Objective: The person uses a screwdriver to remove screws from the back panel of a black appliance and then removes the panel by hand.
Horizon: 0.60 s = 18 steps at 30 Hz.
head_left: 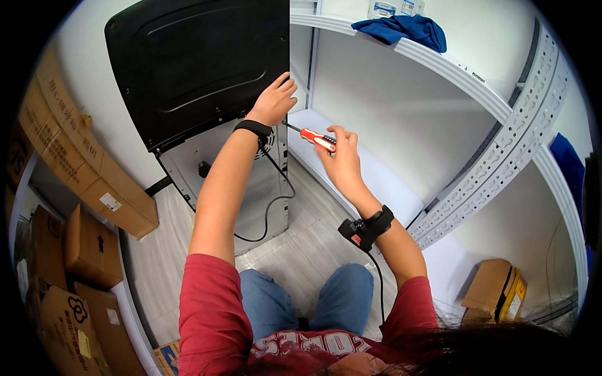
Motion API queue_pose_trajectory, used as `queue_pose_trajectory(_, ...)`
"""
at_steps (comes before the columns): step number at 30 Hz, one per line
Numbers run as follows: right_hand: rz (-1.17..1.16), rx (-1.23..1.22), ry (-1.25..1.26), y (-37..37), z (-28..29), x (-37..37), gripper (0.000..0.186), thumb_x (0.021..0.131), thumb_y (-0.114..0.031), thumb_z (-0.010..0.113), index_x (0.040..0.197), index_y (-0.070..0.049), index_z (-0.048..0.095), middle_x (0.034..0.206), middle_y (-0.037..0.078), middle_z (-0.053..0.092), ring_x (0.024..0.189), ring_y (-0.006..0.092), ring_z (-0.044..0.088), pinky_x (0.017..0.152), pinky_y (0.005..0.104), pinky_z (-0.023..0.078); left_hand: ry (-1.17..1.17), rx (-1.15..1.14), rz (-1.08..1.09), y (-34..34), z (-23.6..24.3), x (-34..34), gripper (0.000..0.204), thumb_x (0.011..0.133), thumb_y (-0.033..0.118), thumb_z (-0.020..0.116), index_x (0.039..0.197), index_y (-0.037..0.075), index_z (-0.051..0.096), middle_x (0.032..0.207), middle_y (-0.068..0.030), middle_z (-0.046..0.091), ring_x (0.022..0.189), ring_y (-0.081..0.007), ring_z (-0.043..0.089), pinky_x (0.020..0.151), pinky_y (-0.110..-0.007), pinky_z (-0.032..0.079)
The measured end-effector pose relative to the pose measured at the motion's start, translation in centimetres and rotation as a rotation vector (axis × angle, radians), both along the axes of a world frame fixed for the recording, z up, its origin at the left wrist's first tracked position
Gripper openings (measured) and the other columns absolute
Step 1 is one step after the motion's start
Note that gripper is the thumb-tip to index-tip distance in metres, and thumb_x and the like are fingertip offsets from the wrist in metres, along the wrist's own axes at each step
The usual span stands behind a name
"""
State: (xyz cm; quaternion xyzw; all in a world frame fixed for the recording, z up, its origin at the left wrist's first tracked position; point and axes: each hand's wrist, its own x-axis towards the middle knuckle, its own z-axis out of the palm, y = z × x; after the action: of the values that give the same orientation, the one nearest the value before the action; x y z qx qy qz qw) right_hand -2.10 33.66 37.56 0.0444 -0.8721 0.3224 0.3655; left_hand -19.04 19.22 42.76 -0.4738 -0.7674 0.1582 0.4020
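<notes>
In front of me stands a tall appliance with a grey metal back (216,182) and a large black plastic panel (194,75) above it. My left hand (274,103) lies on the panel's lower right edge, its fingers stretched out and partly over the side. My right hand (342,160) is closed around the red-and-white handle of a screwdriver (317,138). The screwdriver's shaft points left, its tip at the appliance's right edge, just below my left hand. Whether the tip sits in a screw cannot be made out. My left wrist partly covers a round vent grille (271,143).
White metal shelving (501,144) curves along the right, with a blue cloth (404,30) on top. A torn cardboard box (488,289) rests low at the right. Tall cartons (88,156) lean at the left, above more boxes (93,247). Cables (292,185) hang from both wrist bands.
</notes>
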Motion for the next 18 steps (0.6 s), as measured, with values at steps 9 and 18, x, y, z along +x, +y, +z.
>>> queue_pose_trajectory(9, -0.069, 0.056, -0.204, -0.7, 1.0, 0.1, 0.041, 0.075, -0.032, 0.062, 0.098, 0.000, 0.049, 0.077, 0.018, 0.056, 0.064, 0.0349, 0.058, 0.059, 0.0399, 0.046, 0.009, 0.017, -0.021, 0.1, 0.1, 0.2, 0.013, 0.065, 0.007, 0.057, 0.076, 0.006, 0.061, 0.097, -0.0100, 0.051, 0.108, -0.0225, 0.042, 0.106, -0.039, 0.020)
queue_pose_trajectory(18, 0.016, 0.175, 0.088, 0.0, -0.1, 0.5, 0.031, 0.080, -0.027, 0.058, 0.095, -0.001, 0.050, 0.073, 0.017, 0.060, 0.062, 0.0298, 0.058, 0.055, 0.0356, 0.045, 0.034, 0.024, 0.008, -0.1, 0.0, 0.3, 0.008, 0.068, 0.009, 0.057, 0.074, 0.009, 0.062, 0.097, -0.0069, 0.053, 0.110, -0.0200, 0.041, 0.107, -0.037, 0.017)
